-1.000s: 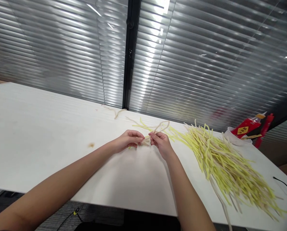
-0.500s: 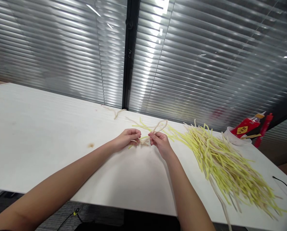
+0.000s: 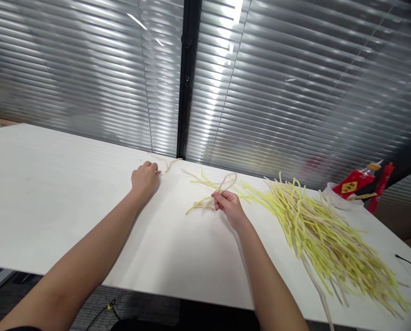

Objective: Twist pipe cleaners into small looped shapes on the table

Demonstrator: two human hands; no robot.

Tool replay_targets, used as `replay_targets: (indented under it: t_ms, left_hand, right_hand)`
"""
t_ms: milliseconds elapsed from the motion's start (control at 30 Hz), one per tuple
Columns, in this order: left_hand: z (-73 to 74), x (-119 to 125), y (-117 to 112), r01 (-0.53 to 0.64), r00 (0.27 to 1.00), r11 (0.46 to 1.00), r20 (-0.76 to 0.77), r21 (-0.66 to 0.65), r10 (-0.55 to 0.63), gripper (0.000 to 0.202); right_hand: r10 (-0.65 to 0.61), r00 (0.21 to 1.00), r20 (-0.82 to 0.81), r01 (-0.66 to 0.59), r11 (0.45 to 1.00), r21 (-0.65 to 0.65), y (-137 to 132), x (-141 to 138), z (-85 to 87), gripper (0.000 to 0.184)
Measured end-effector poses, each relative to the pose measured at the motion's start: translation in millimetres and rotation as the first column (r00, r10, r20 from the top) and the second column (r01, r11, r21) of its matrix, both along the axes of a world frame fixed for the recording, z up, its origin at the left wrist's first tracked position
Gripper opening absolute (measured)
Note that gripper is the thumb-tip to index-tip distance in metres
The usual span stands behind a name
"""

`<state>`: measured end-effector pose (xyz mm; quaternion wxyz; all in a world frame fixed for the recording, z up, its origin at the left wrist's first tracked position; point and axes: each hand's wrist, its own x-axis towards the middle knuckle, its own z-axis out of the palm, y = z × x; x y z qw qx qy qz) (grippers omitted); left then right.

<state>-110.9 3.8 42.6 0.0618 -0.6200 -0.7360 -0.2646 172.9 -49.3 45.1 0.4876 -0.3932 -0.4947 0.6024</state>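
My right hand (image 3: 228, 207) pinches a small twisted bundle of yellow and beige pipe cleaners (image 3: 210, 195) lying on the white table (image 3: 53, 193). My left hand (image 3: 144, 177) has reached out to the far side of the table, fingers curled, at a loose beige pipe cleaner (image 3: 167, 162) near the window. Whether the fingers grip it I cannot tell. A big heap of yellow and beige pipe cleaners (image 3: 322, 230) spreads over the table to the right of my right hand.
Closed blinds (image 3: 88, 73) and a black window post (image 3: 186, 78) stand right behind the table. A red packet in a white bag (image 3: 352, 188) lies at the far right. A black cable (image 3: 410, 263) runs near the right edge.
My left hand let go of the bundle and moved left and away to the loose beige pipe cleaner by the window. My right hand stayed on the bundle.
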Motion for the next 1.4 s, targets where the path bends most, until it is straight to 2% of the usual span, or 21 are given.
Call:
replay_targets:
  t_ms: [100, 133, 167, 233, 267, 333, 367, 433, 467, 500, 533, 633, 767, 1133, 1233, 1400]
  left_hand:
    - [3.3, 9, -4, -0.016, 0.999, 0.993, -0.026, 0.117, 0.019, 0.059]
    - [5.2, 14, -6, 0.005, 1.0, 0.987, -0.019, 0.161, -0.002, 0.064]
    - [6.9, 20, -7, 0.055, 0.998, 0.981, 0.015, 0.189, -0.059, 0.064]
    - [9.1, 34, -12, 0.226, 0.958, 0.956, 0.135, 0.187, -0.252, 0.052]
    - [9.4, 43, -15, 0.335, 0.905, 0.929, 0.221, 0.159, -0.364, 0.044]
    - [8.7, 61, -24, 0.524, 0.769, 0.848, 0.383, 0.084, -0.513, 0.032]
    - [8.0, 70, -29, 0.624, 0.656, 0.78, 0.51, 0.048, -0.557, 0.031]
    - [7.0, 87, -41, 0.762, 0.428, 0.646, 0.722, 0.035, -0.544, 0.034]
    - [6.7, 93, -46, 0.797, 0.349, 0.603, 0.782, 0.042, -0.516, 0.035]
    - [6.5, 98, -51, 0.812, 0.305, 0.582, 0.817, 0.045, -0.489, 0.035]
    - [6.3, 102, -54, 0.815, 0.284, 0.577, 0.838, 0.044, -0.466, 0.036]
    - [4.6, 105, -58, 0.792, 0.264, 0.609, 0.875, 0.043, -0.406, 0.035]
    - [0.2, 103, -54, 0.77, 0.226, 0.633, 0.896, 0.076, -0.382, 0.029]
    - [-3.3, 102, -50, 0.738, 0.099, 0.671, 0.973, 0.069, -0.209, 0.026]
    - [-1.6, 102, -51, 0.748, 0.1, 0.662, 0.978, 0.047, -0.183, 0.024]
    - [3.6, 104, -56, 0.807, 0.102, 0.59, 0.984, 0.003, -0.145, 0.019]
  right_hand:
    - [-0.005, 1.0, -0.001, 0.005, 1.0, 0.001, 1, -1, -0.5, 0.028]
    - [-0.009, 1.0, -0.001, 0.009, 1.0, 0.003, 1, -1, -0.7, 0.028]
    - [-0.014, 1.0, -0.001, 0.014, 1.0, 0.005, 1, -1, -0.9, 0.028]
    - [-0.025, 1.0, -0.001, 0.025, 1.0, 0.01, 2, -1, -1.6, 0.028]
    - [-0.032, 0.999, -0.001, 0.032, 0.999, 0.014, 2, -1, -2.0, 0.029]
    - [-0.045, 0.999, -0.005, 0.045, 0.999, 0.022, 3, -1, -2.7, 0.029]
    - [-0.053, 0.999, -0.007, 0.054, 0.998, 0.026, 3, -1, -3.0, 0.029]
    - [-0.075, 0.997, -0.009, 0.075, 0.997, 0.033, 4, -1, -3.5, 0.029]
    - [-0.086, 0.996, -0.006, 0.086, 0.996, 0.035, 4, -1, -3.8, 0.029]
    - [-0.095, 0.996, -0.001, 0.094, 0.995, 0.037, 4, -1, -4.0, 0.029]
    - [-0.102, 0.995, 0.003, 0.102, 0.994, 0.041, 5, -1, -4.3, 0.029]
    - [-0.11, 0.994, 0.008, 0.109, 0.992, 0.058, 5, -1, -5.0, 0.029]
    - [-0.107, 0.994, -0.007, 0.108, 0.992, 0.066, 4, -1, -4.6, 0.027]
    - [-0.032, 0.999, 0.044, 0.028, 0.995, 0.098, 6, 3, -6.4, 0.027]
    - [-0.038, 0.999, 0.039, 0.033, 0.994, 0.108, 6, 2, -5.9, 0.027]
    - [-0.031, 0.998, 0.062, 0.024, 0.995, 0.1, 2, 0, -1.2, 0.026]
